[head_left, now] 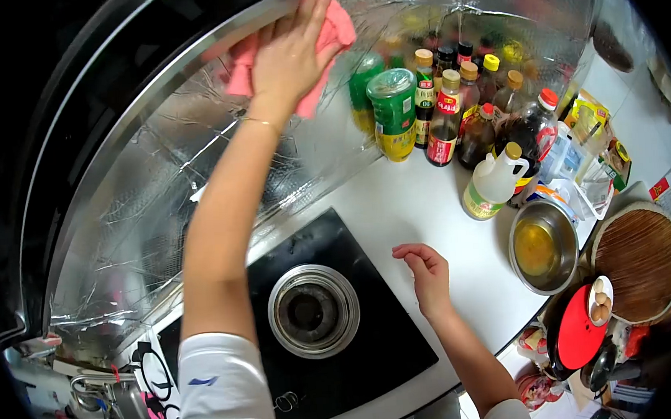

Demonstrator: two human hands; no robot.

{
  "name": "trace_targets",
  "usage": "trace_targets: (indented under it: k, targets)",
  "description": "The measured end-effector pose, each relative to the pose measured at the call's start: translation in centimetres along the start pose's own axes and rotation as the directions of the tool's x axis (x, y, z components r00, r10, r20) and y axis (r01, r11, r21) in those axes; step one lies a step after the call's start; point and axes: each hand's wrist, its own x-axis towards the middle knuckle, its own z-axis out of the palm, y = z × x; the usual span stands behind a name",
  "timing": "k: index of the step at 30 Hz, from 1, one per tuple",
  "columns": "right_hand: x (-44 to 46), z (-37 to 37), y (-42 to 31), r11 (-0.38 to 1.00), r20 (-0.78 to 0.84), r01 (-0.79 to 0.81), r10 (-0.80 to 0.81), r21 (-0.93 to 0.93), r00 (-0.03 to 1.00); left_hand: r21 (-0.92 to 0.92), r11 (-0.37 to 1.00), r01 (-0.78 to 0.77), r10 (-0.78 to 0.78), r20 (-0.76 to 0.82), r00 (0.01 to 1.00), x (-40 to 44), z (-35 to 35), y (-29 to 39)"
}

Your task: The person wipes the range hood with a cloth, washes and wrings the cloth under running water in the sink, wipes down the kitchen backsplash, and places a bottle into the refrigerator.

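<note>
My left hand (pixel 287 70) is raised to the foil-covered wall (pixel 173 131), close under the metal edge of the range hood (pixel 210 40). Beneath its outstretched fingers and palm, a pink cloth (pixel 334 37) is held against the foil. Over the white counter, right of the cooktop, my right hand (pixel 430 279) hangs with loosely bent fingers, the thumb apart from them, and no object shows in it. The black glass cooktop (pixel 383 360) lies below my arms, with a round metal burner ring (pixel 313 311) at its middle.
Several sauce bottles (pixel 445 118) and a green-and-yellow canister (pixel 393 114) stand by the foil. A white jug (pixel 494 186) and a metal bowl of yellowish liquid (pixel 536 249) are on the right. Beyond them are a wooden round board (pixel 638 264), a red lid (pixel 581 333) and eggs (pixel 600 301).
</note>
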Motion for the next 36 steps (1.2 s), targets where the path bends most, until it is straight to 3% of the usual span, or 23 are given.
trace_targets:
  k: [1,2,3,4,5,6,11,13,14,16,20,22,25,26,27,28,29,30,32,33,34,36]
  targets:
    - [0.2,-0.1,1.0,1.000,0.002,-0.008,0.008,0.015,1.000,-0.118,0.986,0.117,-0.101,0.129,0.986,-0.5,0.9,0.9]
    - [0.3,-0.4,1.5,1.000,0.003,-0.008,0.008,0.012,1.000,0.129,0.990,-0.065,0.046,0.147,0.988,-2.1,3.0,1.7]
    - [0.5,-0.6,1.8,1.000,-0.017,0.005,-0.005,0.005,1.000,-0.222,0.970,-0.103,0.154,0.226,0.962,-4.7,5.6,1.9]
    - [0.0,-0.9,2.0,1.000,-0.034,-0.003,0.003,-0.002,0.999,-0.546,0.836,-0.057,0.259,0.300,0.918,-7.3,8.0,2.0]
    - [-0.2,-1.0,1.8,1.000,-0.034,-0.010,0.010,0.006,0.999,-0.859,0.501,0.106,0.324,0.300,0.897,-9.7,9.0,1.5]
    - [-0.5,-1.3,1.2,0.999,-0.033,-0.020,0.021,0.035,0.999,-0.952,0.065,0.298,0.388,0.299,0.872,-11.9,9.9,1.0]
    - [-2.4,-2.7,-0.1,0.995,-0.063,-0.041,0.047,0.091,0.997,-0.904,0.419,0.077,0.277,0.209,0.938,-16.4,11.1,1.2]
    - [-2.3,-3.2,-0.4,0.995,-0.079,-0.033,0.040,0.092,0.996,-0.627,0.775,-0.074,0.242,0.188,0.952,-12.7,7.5,0.1]
    - [-2.0,-3.2,-0.4,0.996,-0.094,-0.020,0.029,0.090,0.995,-0.283,0.943,-0.175,0.230,0.174,0.957,-7.0,2.6,-1.2]
    - [-1.5,-2.9,-0.4,0.995,-0.097,-0.029,0.039,0.098,0.995,-0.082,0.992,-0.099,0.100,0.013,0.995,-0.8,-1.1,-0.7]
    - [-0.4,-2.0,0.8,0.985,-0.078,-0.079,0.092,0.150,0.993,-0.022,1.000,-0.005,0.002,-0.113,0.994,-0.1,2.9,2.0]
    - [-0.3,-1.6,1.7,0.987,-0.072,-0.083,0.094,0.139,0.993,-0.133,0.970,-0.203,0.213,0.071,0.974,-4.1,6.3,2.6]
    - [-1.4,-0.9,1.9,0.985,-0.058,-0.094,0.103,0.146,0.993,-0.057,0.958,-0.281,0.286,0.212,0.934,-10.1,6.6,4.6]
    - [-1.8,-1.1,1.7,0.984,-0.050,-0.091,0.100,0.153,0.994,-0.376,0.919,-0.120,0.242,0.297,0.924,-11.4,7.0,4.6]
    - [-2.1,-1.4,1.5,0.985,-0.055,-0.086,0.095,0.148,0.994,-0.635,0.769,0.075,0.230,0.383,0.895,-12.5,7.5,4.3]
    - [-2.6,-1.7,1.4,0.986,-0.071,-0.085,0.096,0.146,0.993,-0.802,0.528,0.281,0.250,0.463,0.850,-13.7,7.9,3.9]
    - [-3.3,-2.1,1.4,0.986,-0.087,-0.092,0.105,0.141,0.991,-0.849,0.225,0.478,0.300,0.527,0.795,-15.2,8.2,3.7]
    - [-3.8,-2.7,1.4,0.987,-0.094,-0.094,0.107,0.133,0.990,-0.770,-0.095,0.631,0.373,0.560,0.740,-16.6,8.6,3.8]
    - [-5.0,-3.7,1.6,0.992,-0.111,-0.092,0.101,0.088,0.989,-0.564,-0.393,0.726,0.460,0.563,0.687,-19.6,9.2,4.8]
    - [-5.7,-4.2,1.6,0.991,-0.103,-0.103,0.111,0.080,0.988,-0.886,0.369,0.280,0.374,0.417,0.829,-21.2,9.0,5.3]
    - [-5.9,-4.4,1.6,0.987,-0.090,-0.107,0.118,0.119,0.989,-0.377,0.850,-0.368,0.467,0.218,0.857,-22.0,8.9,5.1]
    - [-6.5,-4.0,1.6,0.979,-0.070,-0.122,0.135,0.161,0.988,-0.474,0.835,-0.279,0.436,0.263,0.860,-22.5,5.5,4.2]
